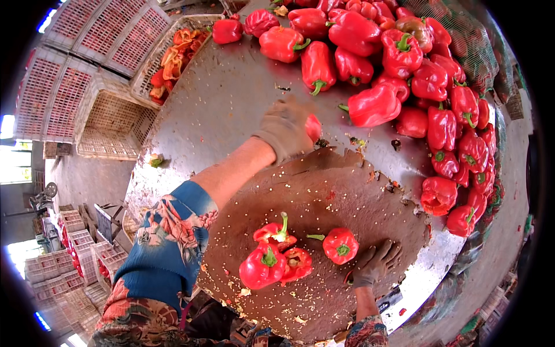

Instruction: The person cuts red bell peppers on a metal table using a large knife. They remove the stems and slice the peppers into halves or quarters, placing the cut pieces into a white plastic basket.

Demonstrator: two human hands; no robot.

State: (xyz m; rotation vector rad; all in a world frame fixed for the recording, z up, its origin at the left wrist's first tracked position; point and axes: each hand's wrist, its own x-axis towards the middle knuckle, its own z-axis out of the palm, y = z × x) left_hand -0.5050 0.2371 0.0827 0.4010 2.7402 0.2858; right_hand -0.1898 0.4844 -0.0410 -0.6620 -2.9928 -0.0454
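My left hand (288,128), in a soiled glove and blurred, reaches over the metal tabletop (217,99). Its fingers close around a red bell pepper (313,128), mostly hidden by the hand. My right hand (378,262), also gloved, rests low at the right of a brown, seed-strewn board (303,191), fingers stretched out. A small dark and red thing (348,277) shows by its thumb side; whether the hand holds it I cannot tell. Just left of that hand sits a red pepper (341,246). Further left, a whole-looking pepper (262,265) touches an opened pepper (297,264) and a stemmed pepper piece (274,236).
A large heap of red peppers (355,32) curves along the table's far and right sides, beside green netting (470,47). At left stand a crate of pepper scraps (173,65), an empty plastic crate (115,123) and stacked crates (56,91). A green stem piece (155,160) lies near the left edge.
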